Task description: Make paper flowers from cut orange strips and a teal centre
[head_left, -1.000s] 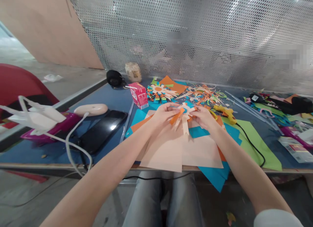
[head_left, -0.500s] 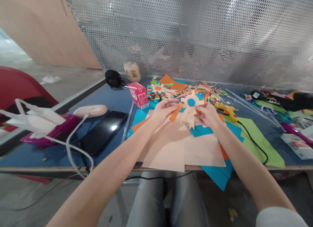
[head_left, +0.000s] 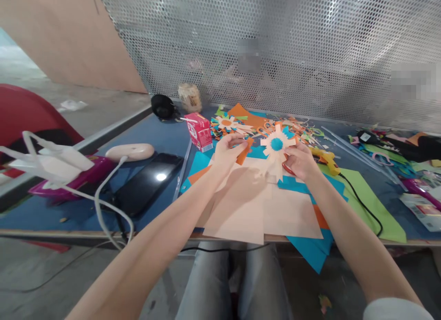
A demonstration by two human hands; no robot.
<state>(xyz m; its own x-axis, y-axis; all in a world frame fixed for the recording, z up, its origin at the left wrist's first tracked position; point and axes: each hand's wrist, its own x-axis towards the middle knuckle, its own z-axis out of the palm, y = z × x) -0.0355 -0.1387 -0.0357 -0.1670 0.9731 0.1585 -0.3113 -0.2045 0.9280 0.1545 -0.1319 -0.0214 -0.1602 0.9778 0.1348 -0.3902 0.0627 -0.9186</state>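
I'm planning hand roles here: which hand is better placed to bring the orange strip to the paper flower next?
Probably the left hand: it pinches the orange strip, a short gap from the paper flower. The right hand is occupied holding that flower, so it seems better suited to steadying.

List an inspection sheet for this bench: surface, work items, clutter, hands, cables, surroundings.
Surface: blue tabletop, partly covered by paper sheets.
Work items: paper flower with a blue centre; orange strip.
Clutter: paper scraps, pink carton, dark phone.
Hands: left hand pinches the orange strip; right hand holds the paper flower.
Cables: white cable loops at left; black cord crosses green paper.
Surroundings: perforated metal screen behind; red chair at left.
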